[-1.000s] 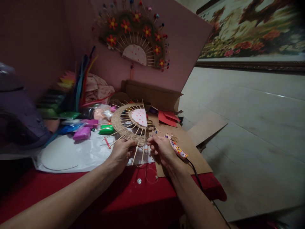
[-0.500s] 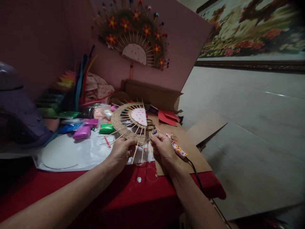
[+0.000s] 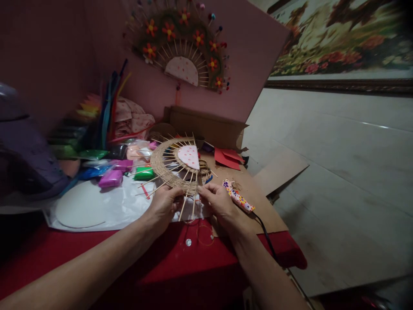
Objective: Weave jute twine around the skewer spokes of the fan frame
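Observation:
A half-round fan of thin wooden sticks, with a wide band of brown twine (image 3: 158,165) woven through them, is held up over the table. At its centre is a pink half-disc (image 3: 189,156) with red dots. My left hand (image 3: 166,204) grips the lower edge of the woven band, thumb on top. My right hand (image 3: 217,200) is pinched at the band's lower right end, its fingertips against the twine there. Several stick ends poke out below the band between my hands.
A patterned glue gun (image 3: 240,199) with a black cord lies on brown cardboard (image 3: 263,215) at right. Left are a white disc (image 3: 79,206), coloured clay packets (image 3: 111,178) and a purple object (image 3: 27,146). Red paper (image 3: 227,158) lies behind; a finished flowered fan (image 3: 182,71) hangs above.
My right hand has moved slightly left, its fingertips now at the band's end. My left hand keeps its hold, and the fan has barely moved.

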{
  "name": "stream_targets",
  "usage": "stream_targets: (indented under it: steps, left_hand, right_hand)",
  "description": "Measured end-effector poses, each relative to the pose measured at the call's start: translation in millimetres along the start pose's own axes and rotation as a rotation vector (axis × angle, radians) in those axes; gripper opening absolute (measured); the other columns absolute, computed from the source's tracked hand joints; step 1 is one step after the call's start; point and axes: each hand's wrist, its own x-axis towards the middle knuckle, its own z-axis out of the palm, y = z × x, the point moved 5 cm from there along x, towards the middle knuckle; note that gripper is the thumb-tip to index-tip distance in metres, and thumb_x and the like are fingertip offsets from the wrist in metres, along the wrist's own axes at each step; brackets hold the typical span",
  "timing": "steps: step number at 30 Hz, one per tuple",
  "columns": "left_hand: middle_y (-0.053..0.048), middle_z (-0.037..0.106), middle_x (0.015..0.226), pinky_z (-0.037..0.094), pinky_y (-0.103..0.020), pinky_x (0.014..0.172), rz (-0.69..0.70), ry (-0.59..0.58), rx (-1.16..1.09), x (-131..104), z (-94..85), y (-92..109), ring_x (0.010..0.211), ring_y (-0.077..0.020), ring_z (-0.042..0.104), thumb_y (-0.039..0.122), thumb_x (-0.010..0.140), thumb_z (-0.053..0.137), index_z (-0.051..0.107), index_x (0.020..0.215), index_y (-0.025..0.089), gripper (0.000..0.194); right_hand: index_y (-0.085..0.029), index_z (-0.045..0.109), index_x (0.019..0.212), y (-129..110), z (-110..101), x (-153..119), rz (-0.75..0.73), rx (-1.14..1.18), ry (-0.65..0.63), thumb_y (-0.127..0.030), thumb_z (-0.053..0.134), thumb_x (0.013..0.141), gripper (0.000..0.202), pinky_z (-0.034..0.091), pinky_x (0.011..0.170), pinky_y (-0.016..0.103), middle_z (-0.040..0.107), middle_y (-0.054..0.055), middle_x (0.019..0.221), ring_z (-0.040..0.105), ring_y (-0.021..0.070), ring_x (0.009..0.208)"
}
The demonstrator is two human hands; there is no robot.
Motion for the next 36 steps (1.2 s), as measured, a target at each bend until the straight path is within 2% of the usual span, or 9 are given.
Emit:
stream_targets:
  steps: [7, 12, 15, 17, 21, 24, 28, 33, 36]
  left_hand:
    - [-0.002, 0.060, 0.061, 0.039, -0.019, 0.044, -0.009, 0.041, -0.002, 2, -2.1, -1, 0.049, -0.0079, 0.050, 0.007, 0.050, 0.062, 0.056, 0.065, 0.011, 0.016]
    - [-0.001, 0.058, 0.059, 0.038, -0.018, 0.043, -0.014, 0.055, 0.006, -1, -1.6, 1, 0.047, -0.0066, 0.048, 0.008, 0.051, 0.063, 0.056, 0.066, 0.011, 0.016]
    - [0.000, 0.058, 0.059, 0.037, -0.018, 0.043, -0.019, 0.065, 0.005, -3, -0.7, 2, 0.047, -0.0067, 0.048, 0.008, 0.051, 0.064, 0.055, 0.065, 0.012, 0.017]
    - [-0.001, 0.058, 0.059, 0.038, -0.018, 0.043, -0.028, 0.068, 0.008, -3, -0.7, 3, 0.048, -0.0074, 0.049, 0.010, 0.052, 0.064, 0.054, 0.065, 0.012, 0.016]
    - [-0.002, 0.058, 0.061, 0.039, -0.020, 0.045, -0.052, -0.001, 0.033, -3, 0.3, 2, 0.051, -0.0094, 0.052, 0.013, 0.055, 0.057, 0.054, 0.064, 0.011, 0.010]
    - [-0.002, 0.058, 0.063, 0.040, -0.020, 0.046, -0.050, -0.057, 0.051, -3, 1.6, 2, 0.052, -0.0098, 0.052, 0.011, 0.054, 0.055, 0.055, 0.069, 0.012, 0.015]
    - [0.000, 0.056, 0.062, 0.040, -0.019, 0.047, -0.029, -0.026, 0.065, -4, 1.3, 2, 0.052, -0.0088, 0.051, 0.008, 0.051, 0.055, 0.055, 0.069, 0.011, 0.019]
    - [0.000, 0.055, 0.060, 0.040, -0.019, 0.048, -0.035, -0.028, 0.057, -6, 3.0, 4, 0.052, -0.0083, 0.050, 0.007, 0.051, 0.053, 0.054, 0.066, 0.011, 0.016]
    - [-0.001, 0.057, 0.061, 0.040, -0.019, 0.048, -0.073, -0.070, 0.028, -8, 5.1, 5, 0.052, -0.0084, 0.050, 0.008, 0.053, 0.052, 0.055, 0.067, 0.011, 0.014]
  right_hand:
    - [-0.018, 0.047, 0.060, 0, -15, 5, -0.028, 0.168, 0.177, -0.046, 0.066, 0.064, 0.034, 0.018, 0.032, 0.016, 0.038, -0.008, 0.043, 0.027, 0.0026, 0.034]
    - [-0.018, 0.048, 0.065, -8, -25, 3, -0.136, 0.251, 0.295, -0.042, 0.068, 0.063, 0.031, 0.018, 0.033, 0.015, 0.041, -0.007, 0.050, 0.031, 0.0030, 0.039]
    - [-0.020, 0.043, 0.069, -18, -39, -3, -0.261, 0.328, 0.458, -0.045, 0.062, 0.068, 0.031, 0.019, 0.033, 0.017, 0.040, -0.007, 0.053, 0.032, 0.0041, 0.039]
    - [-0.022, 0.039, 0.068, -23, -45, -7, -0.307, 0.378, 0.512, -0.047, 0.056, 0.073, 0.031, 0.019, 0.034, 0.018, 0.037, -0.008, 0.051, 0.029, 0.0044, 0.037]
    - [-0.021, 0.035, 0.061, -26, -38, -8, -0.292, 0.355, 0.443, -0.048, 0.056, 0.073, 0.036, 0.016, 0.034, 0.019, 0.036, -0.007, 0.050, 0.027, 0.0038, 0.037]
    - [-0.019, 0.040, 0.061, -23, -25, -5, -0.261, 0.246, 0.342, -0.045, 0.062, 0.070, 0.035, 0.018, 0.035, 0.018, 0.041, -0.006, 0.052, 0.030, 0.0033, 0.039]
    - [-0.018, 0.048, 0.068, -20, -17, -4, -0.262, 0.205, 0.284, -0.040, 0.064, 0.069, 0.027, 0.018, 0.034, 0.016, 0.048, -0.006, 0.055, 0.033, 0.0026, 0.038]
    - [-0.018, 0.048, 0.072, -18, -15, -3, -0.221, 0.209, 0.234, -0.034, 0.063, 0.068, 0.022, 0.020, 0.032, 0.015, 0.052, -0.006, 0.058, 0.035, 0.0025, 0.037]
    - [-0.018, 0.045, 0.067, -15, -13, -2, -0.164, 0.163, 0.206, -0.035, 0.055, 0.073, 0.020, 0.019, 0.031, 0.015, 0.051, -0.006, 0.055, 0.036, 0.0028, 0.036]
